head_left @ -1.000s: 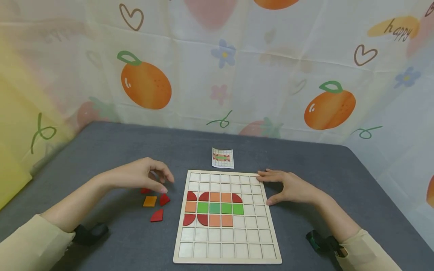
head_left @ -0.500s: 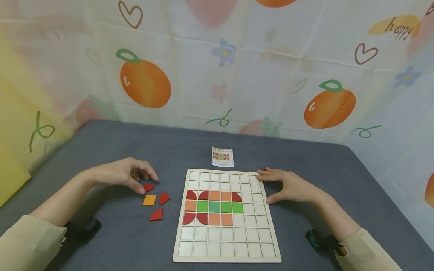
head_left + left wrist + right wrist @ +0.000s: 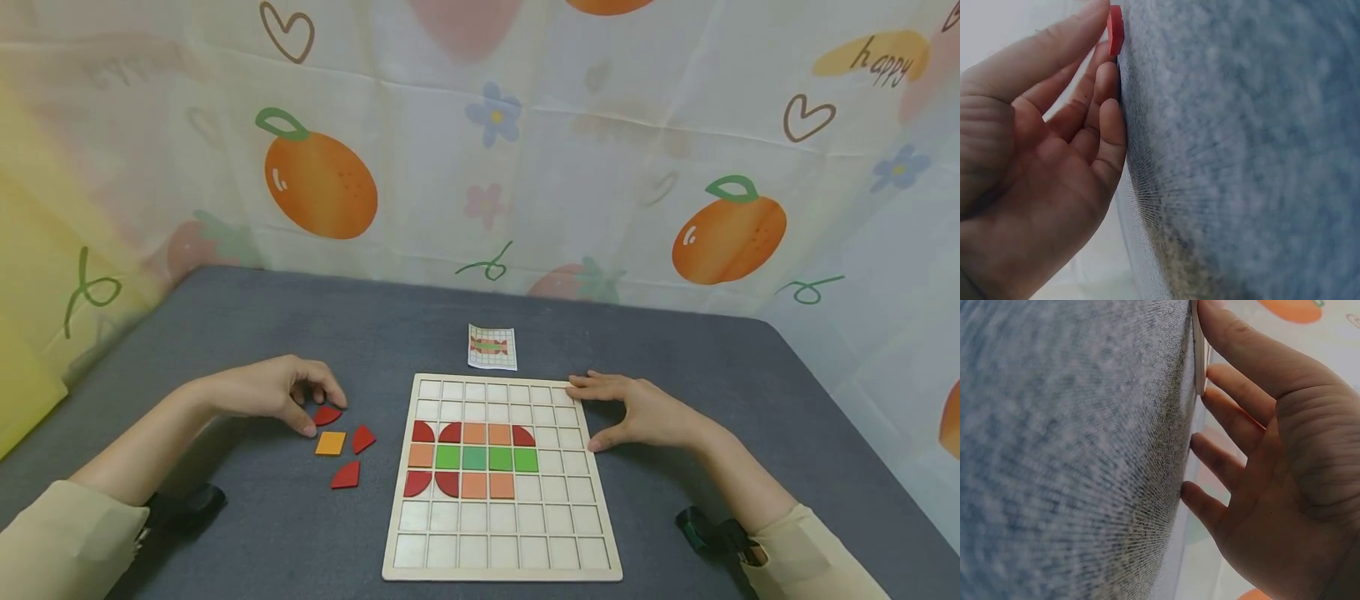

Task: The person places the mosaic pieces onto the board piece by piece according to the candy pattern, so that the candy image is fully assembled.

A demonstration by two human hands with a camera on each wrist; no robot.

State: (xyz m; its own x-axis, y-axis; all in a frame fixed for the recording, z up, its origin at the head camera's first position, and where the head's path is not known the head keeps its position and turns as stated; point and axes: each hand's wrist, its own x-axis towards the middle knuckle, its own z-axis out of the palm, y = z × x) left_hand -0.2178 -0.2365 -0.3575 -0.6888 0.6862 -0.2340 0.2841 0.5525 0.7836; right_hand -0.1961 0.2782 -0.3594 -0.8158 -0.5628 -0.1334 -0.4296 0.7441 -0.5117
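My left hand (image 3: 281, 392) is down at the table, thumb and fingertips at opposite edges of a red quarter-circle tile (image 3: 327, 416), pinching it. In the left wrist view that red tile (image 3: 1115, 30) shows upright by the thumb tip; part is hidden behind the hand. Close by lie an orange square tile (image 3: 330, 443) and two more red quarter-circle tiles, one right (image 3: 363, 439) and one nearer me (image 3: 347, 475). My right hand (image 3: 637, 408) rests with extended fingers and thumb on the right edge of the wooden grid board (image 3: 502, 577), also in the right wrist view (image 3: 1260, 456).
Red quarter-circles, salmon squares (image 3: 475, 486) and green squares (image 3: 447, 459) sit in the board's left and middle cells. A small printed pattern card (image 3: 492, 347) lies behind the board on the dark table (image 3: 300, 542). A patterned curtain (image 3: 427, 167) hangs behind.
My left hand has moved left, away from the board, and lowered onto the farthest red quarter-circle tile. My right hand has stayed at the board's edge.
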